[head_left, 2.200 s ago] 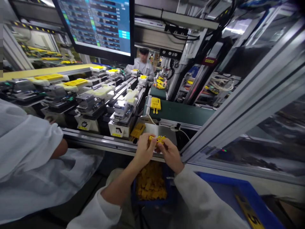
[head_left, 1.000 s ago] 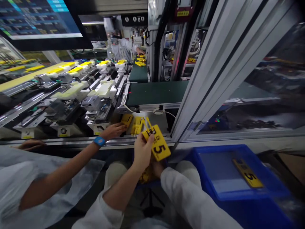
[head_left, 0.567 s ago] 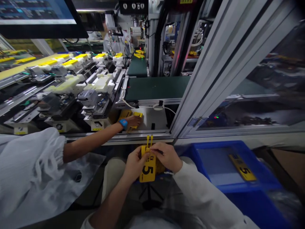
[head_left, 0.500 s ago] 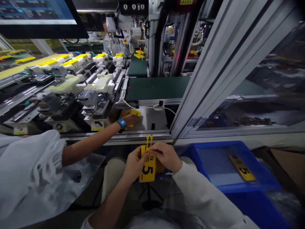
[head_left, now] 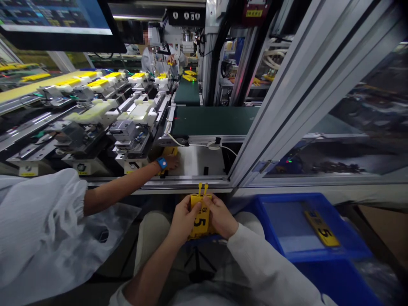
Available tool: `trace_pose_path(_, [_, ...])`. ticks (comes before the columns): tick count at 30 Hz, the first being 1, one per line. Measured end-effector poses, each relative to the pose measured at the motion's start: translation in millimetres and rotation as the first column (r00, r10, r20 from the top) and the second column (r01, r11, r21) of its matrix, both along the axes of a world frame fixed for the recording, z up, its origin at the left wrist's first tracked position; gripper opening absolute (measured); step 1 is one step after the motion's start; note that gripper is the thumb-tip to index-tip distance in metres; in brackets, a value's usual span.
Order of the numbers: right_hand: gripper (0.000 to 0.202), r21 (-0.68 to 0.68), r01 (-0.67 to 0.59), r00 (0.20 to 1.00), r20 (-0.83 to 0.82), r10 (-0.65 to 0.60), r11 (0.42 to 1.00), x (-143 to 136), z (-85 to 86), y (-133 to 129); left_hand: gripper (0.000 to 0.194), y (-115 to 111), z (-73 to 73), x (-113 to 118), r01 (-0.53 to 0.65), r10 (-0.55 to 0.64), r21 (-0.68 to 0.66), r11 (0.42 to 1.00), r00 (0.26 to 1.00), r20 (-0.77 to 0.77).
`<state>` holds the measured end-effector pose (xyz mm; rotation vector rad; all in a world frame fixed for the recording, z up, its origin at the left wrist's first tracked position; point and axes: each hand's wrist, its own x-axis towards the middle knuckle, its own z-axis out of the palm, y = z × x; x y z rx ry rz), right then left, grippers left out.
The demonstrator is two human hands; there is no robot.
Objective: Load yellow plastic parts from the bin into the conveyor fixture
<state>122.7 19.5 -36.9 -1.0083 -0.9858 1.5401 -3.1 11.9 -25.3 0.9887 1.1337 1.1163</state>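
In front of my lap, both hands hold a yellow power bank (head_left: 202, 222) marked with a black 5. Two short yellow cable ends (head_left: 203, 188) stick up from its top edge. My left hand (head_left: 183, 217) grips the left side, thumb on the front face. On the opposite side, my right hand (head_left: 223, 217) has its fingers closed round the upper edge, thumb near the cables. More yellow pieces show just beneath the power bank, partly hidden by it and my hands.
A co-worker's hand (head_left: 172, 162) with a blue watch reaches in from the left beside yellow pieces on a metal plate (head_left: 194, 160). A blue bin (head_left: 270, 225) at right holds another yellow power bank (head_left: 322, 229). Ahead are a green conveyor (head_left: 213, 120), white fixtures (head_left: 140, 111) and a metal post (head_left: 270, 102).
My right hand has moved from the cables' base down onto the power bank's right side. The power bank's lower end is now less visible. The co-worker's hand has shifted slightly left.
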Motion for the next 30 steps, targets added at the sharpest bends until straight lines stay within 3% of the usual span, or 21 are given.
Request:
trace_pose_path(3, [0.03, 0.012, 0.067, 0.996, 0.058, -0.068, 0.998, -13, -8.4, -8, 0.035, -3, -6.1, 11, -0.145, 0.148, -0.055, 0.988, 0.986, 0.07])
trace_pose_path(5, [0.03, 0.084, 0.119, 0.977, 0.168, -0.132, 0.989, -17, -10.4, -13, 0.035, -6, -9.2, 16, -0.221, 0.227, -0.072, 0.973, 0.97, 0.084])
trace_pose_path(8, [0.03, 0.247, 0.084, 0.925, 0.341, -0.168, 0.965, -15, -2.4, -14, 0.034, -9, -7.5, 13, -0.268, 0.268, -0.008, 0.963, 0.961, 0.069])
trace_pose_path(11, [0.027, 0.45, -0.082, 0.803, 0.558, -0.208, 0.889, -7, 18.3, -9, 0.033, -5, 3.9, 0, -0.22, 0.224, 0.137, 0.966, 0.974, -0.015])
trace_pose_path(13, [0.025, 0.522, -0.168, 0.726, 0.64, -0.253, 0.836, 0, 33.7, -1, 0.033, 0, 12.8, -11, -0.159, 0.215, 0.32, 0.934, 0.965, -0.15])
trace_pose_path(15, [0.023, 0.586, -0.16, 0.679, 0.649, -0.343, 0.794, 6, 45.0, 10, 0.042, 2, 17.8, -22, -0.131, 0.309, 0.516, 0.847, 0.911, -0.275])
trace_pose_path(17, [0.023, 0.672, -0.101, 0.657, 0.599, -0.458, 0.734, 12, 48.8, 26, 0.049, 1, 16.5, -32, -0.148, 0.436, 0.621, 0.769, 0.832, -0.342])
trace_pose_path(19, [0.027, 0.72, -0.078, 0.661, 0.555, -0.505, 0.689, 18, 44.2, 48, 0.037, -5, 9.6, -41, -0.127, 0.441, 0.596, 0.793, 0.794, -0.418])
trace_pose_path(23, [0.031, 0.727, -0.106, 0.616, 0.584, -0.529, 0.679, 14, 20.9, 98, 0.017, -19, -7.4, -49, 0.071, 0.205, 0.411, 0.909, 0.782, -0.589])
trace_pose_path(26, [0.03, 0.686, -0.189, 0.56, 0.663, -0.497, 0.702, -5, 9.7, 130, 0.016, -18, -11.6, -46, 0.172, 0.152, 0.4, 0.9, 0.737, -0.659])
trace_pose_path(30, [0.023, 0.461, -0.506, 0.493, 0.848, -0.194, 0.729, -30, 12.8, 150, 0.014, 5, -4.8, -42, 0.298, 0.162, 0.448, 0.843, 0.653, -0.739])
